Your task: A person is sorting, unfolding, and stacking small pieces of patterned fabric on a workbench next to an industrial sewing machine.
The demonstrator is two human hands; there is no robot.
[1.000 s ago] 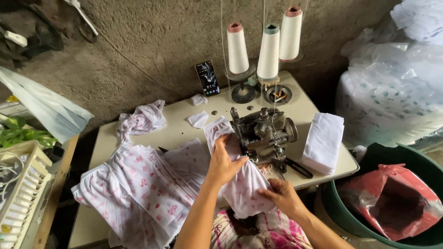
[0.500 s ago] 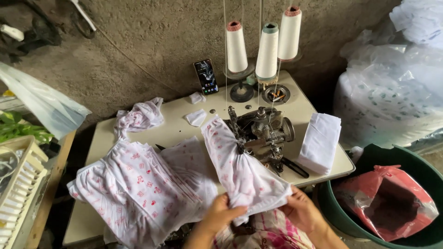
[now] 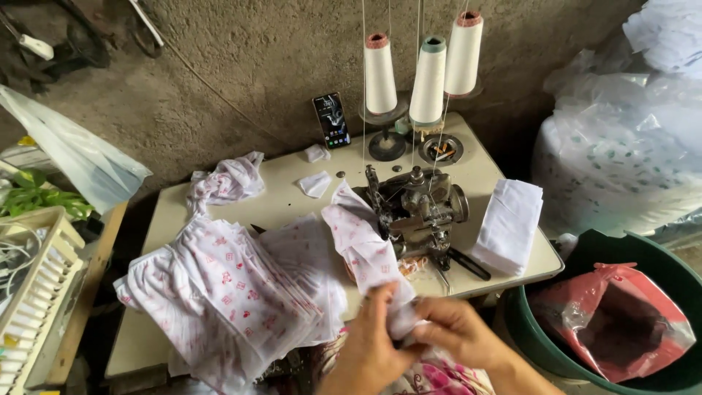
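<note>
Grey metal sewing machine (image 3: 418, 212) on cream table (image 3: 475, 157), three thread cones (image 3: 428, 72) behind. Left hand (image 3: 374, 333), right hand (image 3: 455, 330) both pinch white pink-printed fabric strip (image 3: 363, 249) at table's near edge.

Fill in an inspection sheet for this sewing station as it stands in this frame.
Surface: cream table, mostly covered.
Job's things: printed fabric strip runs from the overlock machine to both hands.
Clutter: garment pile, folded white stack, scraps, phone.
Grippers: left hand and right hand pinch the strip's near end.
Cables: threads rise from three cones.
Surroundings: green tub, plastic bales, rough wall.
</note>
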